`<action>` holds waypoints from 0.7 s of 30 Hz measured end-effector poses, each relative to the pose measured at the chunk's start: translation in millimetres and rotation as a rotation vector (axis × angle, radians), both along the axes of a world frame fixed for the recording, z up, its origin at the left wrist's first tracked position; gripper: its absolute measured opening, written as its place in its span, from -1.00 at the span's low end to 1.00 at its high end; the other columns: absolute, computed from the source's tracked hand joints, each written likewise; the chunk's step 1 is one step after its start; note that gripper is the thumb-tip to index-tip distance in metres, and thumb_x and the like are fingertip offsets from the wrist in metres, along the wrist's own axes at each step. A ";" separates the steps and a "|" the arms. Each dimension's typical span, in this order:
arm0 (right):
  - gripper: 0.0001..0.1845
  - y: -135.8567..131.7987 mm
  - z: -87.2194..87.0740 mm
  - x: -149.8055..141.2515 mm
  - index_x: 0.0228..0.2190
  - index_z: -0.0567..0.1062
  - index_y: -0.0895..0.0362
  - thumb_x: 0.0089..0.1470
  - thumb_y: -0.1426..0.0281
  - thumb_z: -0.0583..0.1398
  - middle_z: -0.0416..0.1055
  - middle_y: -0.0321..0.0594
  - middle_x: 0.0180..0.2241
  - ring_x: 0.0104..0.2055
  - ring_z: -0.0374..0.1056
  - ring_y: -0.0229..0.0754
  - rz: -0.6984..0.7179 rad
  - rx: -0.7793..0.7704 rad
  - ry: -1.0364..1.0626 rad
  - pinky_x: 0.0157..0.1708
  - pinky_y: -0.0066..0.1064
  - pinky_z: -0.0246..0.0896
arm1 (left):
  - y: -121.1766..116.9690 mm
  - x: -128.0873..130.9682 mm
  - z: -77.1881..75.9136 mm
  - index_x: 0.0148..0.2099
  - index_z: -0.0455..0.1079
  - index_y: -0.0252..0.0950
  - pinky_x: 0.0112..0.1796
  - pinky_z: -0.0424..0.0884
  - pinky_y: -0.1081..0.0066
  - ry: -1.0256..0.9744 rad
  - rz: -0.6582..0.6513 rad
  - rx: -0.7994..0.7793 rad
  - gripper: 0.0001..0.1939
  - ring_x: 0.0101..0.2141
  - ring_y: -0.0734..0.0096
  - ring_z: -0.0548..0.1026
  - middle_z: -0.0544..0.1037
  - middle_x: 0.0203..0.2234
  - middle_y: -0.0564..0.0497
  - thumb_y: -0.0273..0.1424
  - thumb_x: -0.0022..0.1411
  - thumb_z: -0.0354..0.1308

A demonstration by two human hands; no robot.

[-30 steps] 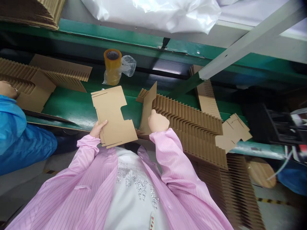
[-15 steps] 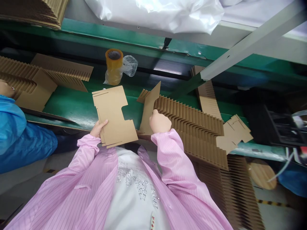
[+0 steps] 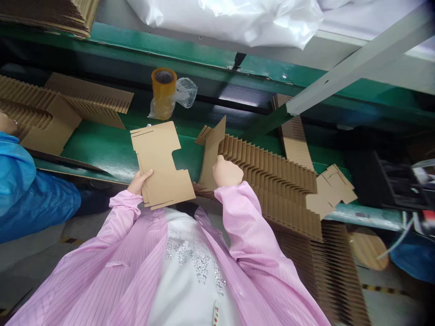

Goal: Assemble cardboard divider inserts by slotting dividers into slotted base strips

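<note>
My left hand (image 3: 138, 182) is shut on the lower edge of a flat die-cut cardboard blank (image 3: 159, 163), which stands nearly face-on with several sheets showing at its edge. My right hand (image 3: 227, 174) is curled around the edge of a second tilted blank (image 3: 210, 156). This blank stands at the near end of a long fanned row of die-cut cardboard blanks (image 3: 268, 174). Part of its lower edge is hidden behind my fingers.
An amber tape roll (image 3: 163, 93) and a clear plastic bag (image 3: 186, 93) stand beyond my hands on the green bench (image 3: 98, 151). A co-worker's blue sleeve (image 3: 30, 199) is at left, beside more fanned cardboard (image 3: 30, 102). A grey beam (image 3: 356, 65) crosses above right.
The view drifts slightly, sliding the background to the right. My right hand and its blank shift a little right, while my left hand keeps its place.
</note>
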State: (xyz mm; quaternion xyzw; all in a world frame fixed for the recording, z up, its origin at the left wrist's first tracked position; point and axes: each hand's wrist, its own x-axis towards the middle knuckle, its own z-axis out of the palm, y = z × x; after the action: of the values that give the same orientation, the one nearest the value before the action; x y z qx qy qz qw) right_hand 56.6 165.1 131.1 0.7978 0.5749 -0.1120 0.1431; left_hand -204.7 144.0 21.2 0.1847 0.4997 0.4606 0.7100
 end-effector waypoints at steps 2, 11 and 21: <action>-0.64 0.8 -0.2 0.9 -0.06 0.35 0.19 0.21 0.48 -0.12 0.49 0.07 -0.20 -0.19 0.45 0.02 -0.007 -0.002 -0.018 -0.29 -0.27 0.23 | 0.8 0.7 -0.9 -0.14 0.45 -0.36 -0.13 0.53 0.14 -0.002 0.000 -0.001 -0.43 -0.22 0.04 0.59 0.63 -0.27 -0.15 -0.25 -0.23 0.48; -0.66 2.4 -9.8 -6.1 -0.07 0.36 0.20 0.21 0.49 -0.09 0.50 0.04 -0.24 -0.22 0.48 -0.03 -0.027 0.028 -0.050 -0.30 -0.31 0.28 | 3.6 3.8 -1.1 -0.14 0.44 -0.37 -0.12 0.52 0.13 0.007 -0.036 0.006 -0.47 -0.18 0.02 0.58 0.62 -0.27 -0.16 -0.27 -0.18 0.45; -0.68 -0.1 -14.3 -14.1 -0.07 0.35 0.20 0.20 0.52 -0.08 0.50 0.04 -0.22 -0.21 0.48 -0.04 -0.044 0.000 -0.046 -0.30 -0.31 0.29 | 3.1 -2.6 -2.7 -0.16 0.45 -0.36 -0.14 0.53 0.15 0.002 -0.014 -0.001 -0.44 -0.21 0.03 0.59 0.62 -0.28 -0.16 -0.24 -0.24 0.48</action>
State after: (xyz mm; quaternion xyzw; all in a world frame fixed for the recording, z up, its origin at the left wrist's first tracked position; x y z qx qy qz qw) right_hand 42.4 164.9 116.8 0.8126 0.5538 -0.0970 0.1539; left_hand -207.3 147.1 18.5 0.1886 0.4993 0.4552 0.7127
